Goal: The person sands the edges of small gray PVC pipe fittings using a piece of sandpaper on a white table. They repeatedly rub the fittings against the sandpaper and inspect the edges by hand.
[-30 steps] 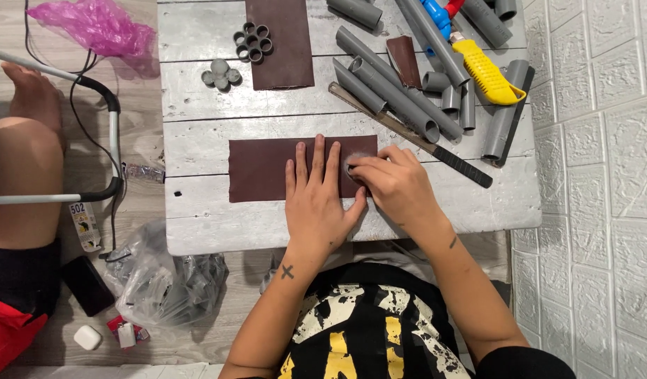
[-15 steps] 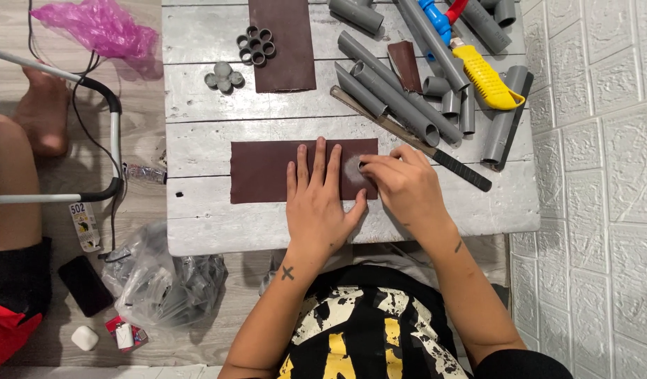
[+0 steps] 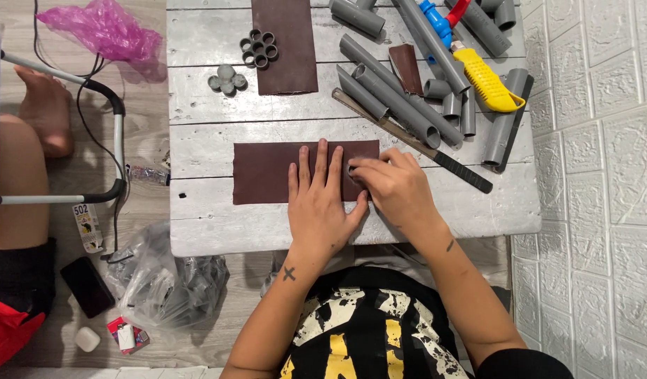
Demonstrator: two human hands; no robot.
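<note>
Head camera, looking straight down: a brown sandpaper sheet (image 3: pixel 267 172) lies on a grey wooden table (image 3: pixel 211 228), its long axis running left to right. The left hand (image 3: pixel 323 203) lies flat on the sheet's right half, fingers spread and pointing away, gripping nothing. Just right of it, touching, the right hand (image 3: pixel 397 186) pinches a small grey pipe ring (image 3: pixel 353 170) down onto the sheet's right end, wrist angled inward.

Single head view, looking straight down from above person's own torso. Close range: left hand (image 3: pixel 323 203) and right hand (image 3: pixel 397 189) near frame centre, table (image 3: pixel 211 224) stretching ahead of them, floor left of hands, wall right.
</note>
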